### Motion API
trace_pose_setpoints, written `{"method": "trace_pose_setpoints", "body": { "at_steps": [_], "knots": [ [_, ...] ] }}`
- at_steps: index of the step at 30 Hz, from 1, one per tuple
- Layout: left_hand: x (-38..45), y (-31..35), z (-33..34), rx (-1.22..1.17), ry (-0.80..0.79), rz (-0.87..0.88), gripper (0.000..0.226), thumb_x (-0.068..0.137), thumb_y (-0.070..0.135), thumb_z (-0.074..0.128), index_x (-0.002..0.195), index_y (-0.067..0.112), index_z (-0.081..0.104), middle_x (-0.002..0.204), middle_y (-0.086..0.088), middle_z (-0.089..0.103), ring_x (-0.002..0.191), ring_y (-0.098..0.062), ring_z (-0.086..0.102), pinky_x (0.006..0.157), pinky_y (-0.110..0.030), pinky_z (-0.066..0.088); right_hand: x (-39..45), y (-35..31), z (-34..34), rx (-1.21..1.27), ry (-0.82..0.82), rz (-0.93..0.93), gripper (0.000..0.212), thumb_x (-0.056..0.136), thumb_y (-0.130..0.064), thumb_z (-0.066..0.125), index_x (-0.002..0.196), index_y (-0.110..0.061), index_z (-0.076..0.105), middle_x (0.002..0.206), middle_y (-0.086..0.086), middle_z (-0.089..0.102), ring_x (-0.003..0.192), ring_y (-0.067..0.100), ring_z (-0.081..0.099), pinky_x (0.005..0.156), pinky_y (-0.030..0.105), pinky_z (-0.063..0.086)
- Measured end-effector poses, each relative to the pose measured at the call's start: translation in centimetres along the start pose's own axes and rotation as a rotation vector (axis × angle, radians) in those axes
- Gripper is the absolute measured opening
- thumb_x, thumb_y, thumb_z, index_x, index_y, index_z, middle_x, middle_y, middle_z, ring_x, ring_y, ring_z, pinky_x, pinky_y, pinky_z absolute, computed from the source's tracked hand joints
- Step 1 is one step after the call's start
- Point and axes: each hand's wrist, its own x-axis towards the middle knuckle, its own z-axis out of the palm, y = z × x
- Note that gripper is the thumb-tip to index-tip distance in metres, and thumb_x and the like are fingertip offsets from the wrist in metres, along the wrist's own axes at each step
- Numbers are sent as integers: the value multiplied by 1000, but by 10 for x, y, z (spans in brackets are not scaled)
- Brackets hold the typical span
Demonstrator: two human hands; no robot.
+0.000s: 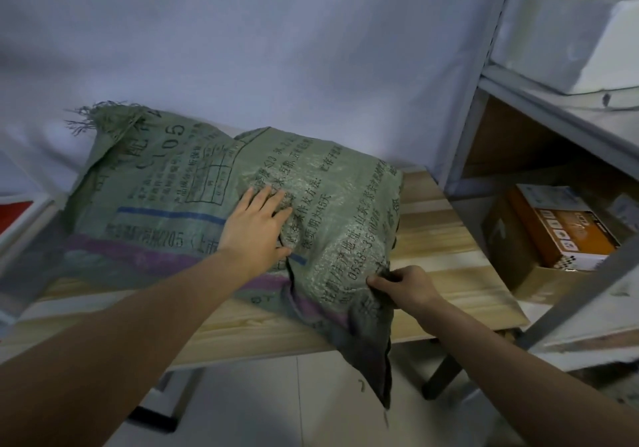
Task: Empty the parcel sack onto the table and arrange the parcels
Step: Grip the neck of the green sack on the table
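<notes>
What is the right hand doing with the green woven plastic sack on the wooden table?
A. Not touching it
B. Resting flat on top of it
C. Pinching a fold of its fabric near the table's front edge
C: the right hand is closed on a bunched fold of the green woven plastic sack, while the left hand lies flat on top.

The green woven-plastic parcel sack (221, 204) has a coarse, matt weave with a faint sheen on its raised folds, black printed text, blue and purple bands, and frayed threads at its far corner. The pale wooden table (446, 256) beneath it shows a smooth, lightly grained, matt top. The grey metal shelf rack (484, 76) looks painted and dull. On it sit a white, rough foam-like block (567, 31) and a matt brown cardboard box (511, 239) holding an orange printed carton (560, 225) of slightly glossy card.
</notes>
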Motion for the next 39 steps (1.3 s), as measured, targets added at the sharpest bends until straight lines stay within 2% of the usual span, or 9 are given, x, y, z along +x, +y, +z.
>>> {"method": "trace_pose_setpoints", "body": {
  "at_steps": [3, 6, 14, 16, 21, 26, 29, 36, 39],
  "knots": [
    [-12, 10, 6, -71, 97, -16, 72, 86, 50, 64, 148, 22, 40, 162, -7, 23, 151, -28, 10, 124, -45, 3, 10, 4, -1, -80, 52, -5, 23, 83, -19, 79, 78, 3, 73, 82, 14, 74, 75, 28, 69, 76, 48, 58],
    [-29, 18, 11, -145, 204, -73, 65, 78, 41, 76, 136, 18, 57, 152, -10, 41, 143, -32, 31, 120, -49, 20, 15, 2, 4, -186, 100, -76, 27, 87, -17, 73, 76, 8, 71, 74, 15, 68, 68, 27, 61, 68, 43, 53],
    [-64, 14, -14, -597, 234, -119, 89, 65, 86, 53, 133, 29, 58, 145, 8, 45, 134, -16, 39, 112, -41, 30, 8, -74, 1, 54, 221, -248, 44, 88, -22, 72, 49, -11, 54, 50, 2, 50, 54, 21, 47, 59, 31, 38],
    [-67, 11, -29, -798, 275, -129, 91, 60, 89, 55, 130, 31, 58, 141, 12, 47, 133, -9, 40, 113, -36, 29, 8, -108, 0, 131, 229, -292, 42, 86, -26, 74, 53, -4, 60, 53, 2, 54, 54, 21, 51, 65, 29, 45],
    [-83, -2, -78, -997, 386, -136, 87, 55, 79, 69, 127, 33, 56, 132, 14, 54, 126, 1, 47, 108, -16, 33, -3, -168, 14, 271, 191, -347, 32, 83, -25, 78, 59, -7, 67, 69, 11, 72, 74, 38, 72, 78, 51, 60],
    [-107, -29, -115, -762, 384, -304, 84, 62, 65, 78, 135, 29, 54, 127, 16, 55, 119, -3, 50, 103, -25, 42, -22, -202, 39, 334, 83, -349, 19, 93, -14, 69, 83, 1, 66, 64, 19, 68, 44, 25, 68, 50, 35, 60],
    [-109, -49, -126, -687, 396, -428, 62, 78, 45, 77, 134, 28, 57, 128, 8, 61, 119, -12, 54, 102, -36, 46, -32, -212, 54, 380, 12, -350, 16, 96, -9, 63, 95, 7, 61, 64, 21, 66, 38, 22, 64, 38, 28, 53],
    [-108, -68, -155, -178, 356, -387, 25, 94, 37, 59, 115, 26, 67, 111, 5, 66, 103, -20, 61, 73, -29, 40, -42, -217, 69, 444, 9, -358, 21, 98, -9, 59, 80, 1, 61, 74, 22, 68, 59, 30, 69, 65, 41, 61],
    [-95, -70, -161, -192, 372, -456, 21, 98, 33, 52, 105, 25, 70, 102, 2, 69, 95, -23, 63, 68, -31, 40, -40, -211, 66, 348, -20, -447, 21, 98, -15, 60, 86, -1, 69, 81, 16, 70, 71, 28, 70, 78, 44, 60]
  ]
}}
